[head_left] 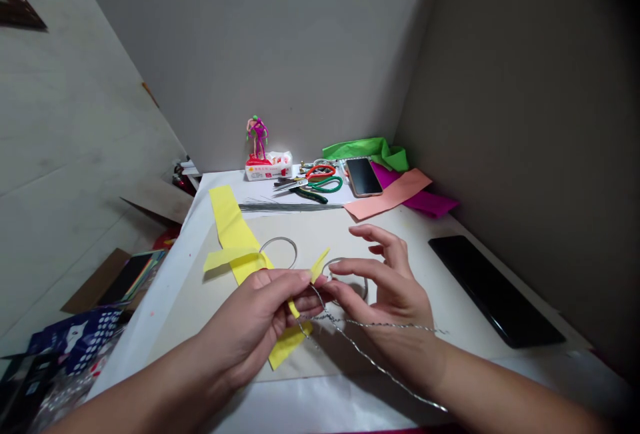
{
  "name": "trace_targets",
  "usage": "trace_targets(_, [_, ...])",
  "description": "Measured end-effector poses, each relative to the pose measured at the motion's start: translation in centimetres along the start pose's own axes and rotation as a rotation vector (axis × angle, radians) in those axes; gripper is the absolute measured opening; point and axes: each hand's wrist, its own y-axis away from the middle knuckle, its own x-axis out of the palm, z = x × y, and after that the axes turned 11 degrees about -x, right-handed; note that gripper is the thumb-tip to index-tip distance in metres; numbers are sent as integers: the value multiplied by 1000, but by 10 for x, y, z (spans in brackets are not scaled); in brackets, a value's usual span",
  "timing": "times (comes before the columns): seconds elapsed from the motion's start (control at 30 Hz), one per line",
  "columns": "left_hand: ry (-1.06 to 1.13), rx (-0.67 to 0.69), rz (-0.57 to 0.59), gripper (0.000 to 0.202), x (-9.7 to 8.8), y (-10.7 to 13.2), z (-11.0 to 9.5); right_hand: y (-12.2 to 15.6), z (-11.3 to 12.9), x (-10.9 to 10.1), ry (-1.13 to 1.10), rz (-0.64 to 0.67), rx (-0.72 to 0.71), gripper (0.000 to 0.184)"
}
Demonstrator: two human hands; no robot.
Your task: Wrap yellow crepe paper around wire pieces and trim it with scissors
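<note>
My left hand (273,304) is closed on a twisted silvery wire (370,351), whose long ends trail out to the right in front of my right wrist. Around part of the wire is a narrow yellow paper strip (320,264); its free end sticks up from the left thumb and fingertips. Close by, my right hand (390,281) has its fingers curved and apart, thumb and index finger near the left fingertips with a gap between them. Beneath my left hand lies a wide yellow paper band (230,221). Two rings, one a grey ring (296,247), lie behind the hands.
Toward the back are scissors (320,184), a bundle of thin wires (290,207), a phone (364,177) and a packet (270,167) with a small wire figure (257,134). Green (365,149), salmon (390,195) and magenta paper lie right. A black slab (495,291) rests at right.
</note>
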Motion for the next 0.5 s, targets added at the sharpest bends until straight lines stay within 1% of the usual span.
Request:
trace_targets(0.07, [-20,14,4,17,1,0,0,-1,0,0,-13,19,33,10])
trace_targets(0.17, [-40,24,9,20,1,1,1,-3,-2,0,-54,46,89,21])
trace_targets(0.23, [-49,21,9,19,1,2,1,-5,-3,-1,-97,86,109,27])
trace_targets(0.33, [-60,-2,-22,19,1,2,1,-6,-5,-3,-167,149,81,23])
trace_targets(0.43, [-43,-10,-47,18,0,1,2,-7,-3,-7,-226,173,28,26])
trace_targets(0.5, [-33,11,-40,18,0,0,3,-9,-2,-10,-226,181,-24,23])
